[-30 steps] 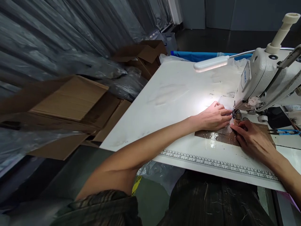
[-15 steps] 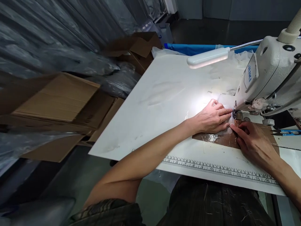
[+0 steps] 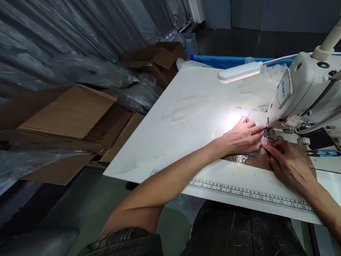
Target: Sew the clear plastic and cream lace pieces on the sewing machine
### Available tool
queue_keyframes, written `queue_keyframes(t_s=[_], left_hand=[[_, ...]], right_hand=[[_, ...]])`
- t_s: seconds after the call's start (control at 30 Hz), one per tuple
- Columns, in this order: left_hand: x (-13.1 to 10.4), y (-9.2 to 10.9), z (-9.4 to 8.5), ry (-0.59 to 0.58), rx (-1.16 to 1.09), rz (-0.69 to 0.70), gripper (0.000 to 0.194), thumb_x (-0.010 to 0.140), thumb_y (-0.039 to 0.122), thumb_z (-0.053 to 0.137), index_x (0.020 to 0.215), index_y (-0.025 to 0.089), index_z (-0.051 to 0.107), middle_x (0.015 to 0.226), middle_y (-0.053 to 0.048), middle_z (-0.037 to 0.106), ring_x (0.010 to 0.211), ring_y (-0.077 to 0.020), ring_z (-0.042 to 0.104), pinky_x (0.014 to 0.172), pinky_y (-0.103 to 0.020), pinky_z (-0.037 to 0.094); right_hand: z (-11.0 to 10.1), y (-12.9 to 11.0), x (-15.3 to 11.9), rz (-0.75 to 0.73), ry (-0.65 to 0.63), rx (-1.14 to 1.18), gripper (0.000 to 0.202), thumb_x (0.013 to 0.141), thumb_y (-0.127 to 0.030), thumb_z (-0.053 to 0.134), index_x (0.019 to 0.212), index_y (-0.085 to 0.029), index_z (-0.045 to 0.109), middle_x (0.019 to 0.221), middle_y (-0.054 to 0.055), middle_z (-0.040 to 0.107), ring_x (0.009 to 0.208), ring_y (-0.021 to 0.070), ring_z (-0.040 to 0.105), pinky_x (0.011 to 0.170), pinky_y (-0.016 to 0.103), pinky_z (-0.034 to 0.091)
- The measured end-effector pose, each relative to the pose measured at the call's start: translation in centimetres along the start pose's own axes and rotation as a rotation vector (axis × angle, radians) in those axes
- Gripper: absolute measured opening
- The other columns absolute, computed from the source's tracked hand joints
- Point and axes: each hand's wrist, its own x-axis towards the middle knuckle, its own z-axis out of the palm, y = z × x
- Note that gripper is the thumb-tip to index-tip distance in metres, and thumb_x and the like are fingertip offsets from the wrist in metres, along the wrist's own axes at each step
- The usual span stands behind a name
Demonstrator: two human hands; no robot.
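A: Where is our cloth (image 3: 258, 115)?
B: It is thin and white, under and around the fingers of our left hand (image 3: 243, 138). It is just beside the foot (image 3: 265, 131) of the sewing machine (image 3: 299, 83), on the left side.
A: Which way does it go?
B: It seems to run from near us to far off, past the foot. We can't see its whole shape, because our hand hides a lot.
A: Which hand is closest?
B: The left one is right on it. Our right hand (image 3: 290, 165) is at the near end, with just a fingertip or so there.
A: What do our fingers do?
B: The left ones lie side by side, a bit bent, pressing down. On the right, one finger points to the cloth and the rest curl in. We can't tell if it pinches.
A: What is under us?
B: A white table (image 3: 170, 138) with a shiny brown patch (image 3: 257, 161) by our hands. A ruler (image 3: 239, 192) runs along the near edge. Blue snips (image 3: 327, 153) lie to the right.
A: And the room?
B: A lamp (image 3: 239, 72) shines over the table. Past the left edge we see a big box (image 3: 69, 110) and crinkly plastic (image 3: 142, 94).
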Motion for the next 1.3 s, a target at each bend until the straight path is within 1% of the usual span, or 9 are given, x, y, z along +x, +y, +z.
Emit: queue_keyframes(t_s=[0.1, 0.2, 0.33, 0.4, 0.53, 0.73, 0.97, 1.17, 1.3], left_hand=[[-0.4, 0.0, 0.3, 0.050, 0.011, -0.037, 0.036, 0.100, 0.033, 0.038, 0.110, 0.013, 0.066, 0.120, -0.012, 0.067, 0.087, -0.0224, 0.057, 0.073, -0.040, 0.036], [-0.8, -0.1, 0.5, 0.155, 0.008, -0.080, 0.035, 0.102, 0.036, 0.039, 0.113, 0.014, 0.064, 0.118, -0.011, 0.068, 0.087, -0.0210, 0.058, 0.075, -0.038, 0.039], [-1.1, -0.1, 0.7, 0.244, -0.052, -0.063, 0.030, 0.102, 0.031, 0.042, 0.090, 0.017, 0.066, 0.097, -0.006, 0.072, 0.074, -0.0160, 0.056, 0.069, -0.034, 0.039], [-1.1, 0.1, 0.6, 0.226, -0.118, 0.035, 0.029, 0.100, 0.027, 0.044, 0.083, 0.018, 0.066, 0.092, -0.005, 0.072, 0.073, -0.0148, 0.058, 0.069, -0.033, 0.040], [-1.0, 0.4, 0.2, 0.144, -0.198, 0.203, 0.026, 0.098, 0.023, 0.045, 0.086, 0.017, 0.068, 0.097, -0.005, 0.073, 0.079, -0.0152, 0.061, 0.073, -0.032, 0.043], [-1.1, 0.2, -0.3, 0.026, -0.185, 0.228, 0.029, 0.098, 0.023, 0.043, 0.088, 0.018, 0.069, 0.100, -0.006, 0.073, 0.078, -0.0163, 0.059, 0.072, -0.034, 0.042], [-1.1, 0.3, -0.2, 0.034, -0.179, 0.239, 0.027, 0.097, 0.023, 0.044, 0.089, 0.018, 0.069, 0.100, -0.007, 0.072, 0.076, -0.0162, 0.058, 0.071, -0.034, 0.041], [-1.1, 0.2, -0.2, 0.058, -0.178, 0.231, 0.026, 0.097, 0.023, 0.045, 0.090, 0.018, 0.069, 0.095, -0.007, 0.072, 0.076, -0.0163, 0.058, 0.072, -0.033, 0.043], [-1.1, 0.3, -0.3, 0.033, -0.175, 0.229, 0.025, 0.097, 0.024, 0.046, 0.092, 0.018, 0.070, 0.094, -0.007, 0.071, 0.076, -0.0167, 0.059, 0.072, -0.034, 0.044]], right_hand=[[0.0, 0.2, -0.1, 0.021, 0.002, 0.044, 0.034, 0.092, -0.022, 0.046, 0.118, -0.023, 0.068, 0.097, 0.011, 0.060, 0.073, 0.0177, 0.057, 0.045, 0.024, 0.040], [-0.1, 0.4, -0.1, 0.044, -0.002, 0.072, 0.035, 0.093, -0.023, 0.046, 0.118, -0.025, 0.069, 0.099, 0.010, 0.060, 0.074, 0.0174, 0.059, 0.046, 0.024, 0.043], [-0.2, 0.4, -0.1, 0.063, -0.014, 0.101, 0.036, 0.095, -0.025, 0.044, 0.120, -0.026, 0.070, 0.099, 0.010, 0.059, 0.078, 0.0181, 0.061, 0.055, 0.028, 0.052], [-0.3, 0.3, -0.1, 0.073, -0.022, 0.113, 0.037, 0.095, -0.025, 0.044, 0.121, -0.025, 0.070, 0.099, 0.010, 0.059, 0.079, 0.0190, 0.061, 0.058, 0.030, 0.053], [-0.3, 0.2, -0.1, 0.096, -0.038, 0.121, 0.039, 0.094, -0.025, 0.043, 0.123, -0.026, 0.070, 0.099, 0.010, 0.058, 0.082, 0.0200, 0.061, 0.060, 0.031, 0.054], [-0.4, 0.4, -0.1, 0.098, -0.064, 0.144, 0.039, 0.096, -0.027, 0.042, 0.125, -0.028, 0.068, 0.100, 0.009, 0.058, 0.083, 0.0200, 0.061, 0.061, 0.030, 0.053], [-0.3, 0.6, -0.2, 0.087, -0.089, 0.156, 0.039, 0.097, -0.028, 0.042, 0.126, -0.026, 0.068, 0.102, 0.011, 0.057, 0.087, 0.0215, 0.061, 0.062, 0.031, 0.053], [-0.1, 0.6, -0.3, 0.094, -0.066, 0.157, 0.040, 0.096, -0.026, 0.043, 0.128, -0.027, 0.066, 0.104, 0.011, 0.059, 0.087, 0.0210, 0.061, 0.063, 0.030, 0.053], [0.0, 0.7, -0.3, 0.085, -0.049, 0.172, 0.040, 0.095, -0.024, 0.043, 0.128, -0.028, 0.067, 0.104, 0.010, 0.059, 0.087, 0.0206, 0.061, 0.066, 0.031, 0.054]])
